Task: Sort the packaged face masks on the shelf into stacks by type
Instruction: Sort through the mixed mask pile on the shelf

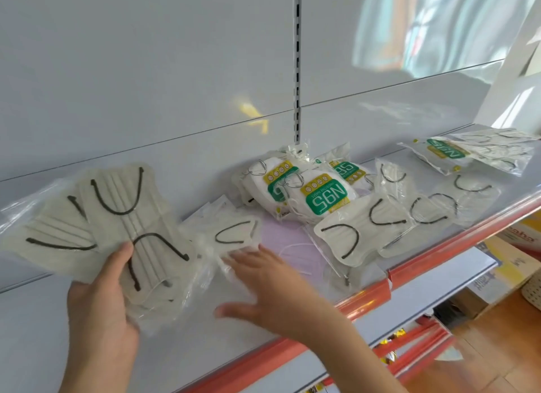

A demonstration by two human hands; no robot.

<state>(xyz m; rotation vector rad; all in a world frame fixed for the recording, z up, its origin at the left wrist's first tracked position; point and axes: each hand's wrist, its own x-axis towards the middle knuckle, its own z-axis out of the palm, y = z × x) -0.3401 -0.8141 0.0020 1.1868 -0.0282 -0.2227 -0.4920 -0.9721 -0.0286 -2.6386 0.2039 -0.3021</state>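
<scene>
Your left hand [102, 302] sat closest, gripping fanned bunch of black-loop masks [117, 225] off shelf [380, 278]. Right hand [263, 287] was spread flat, fingers loose, reaching onto another black-loop pack [234, 231], blurry so contact unclear. Sorting looked maybe half done: N95 packs [304, 190] piled mid-shelf, but loose black-loop packs [389, 217] plus mixed bunch [474, 149] far right were left.

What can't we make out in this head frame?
- Right hand: motion-blurred, so contact with the pack beneath it is unclear.
- Fan of packs in left hand: overlapping, count unreadable.
- Far-right packs: cut by the frame edge.
- N95 pile: lower packs hidden.
</scene>
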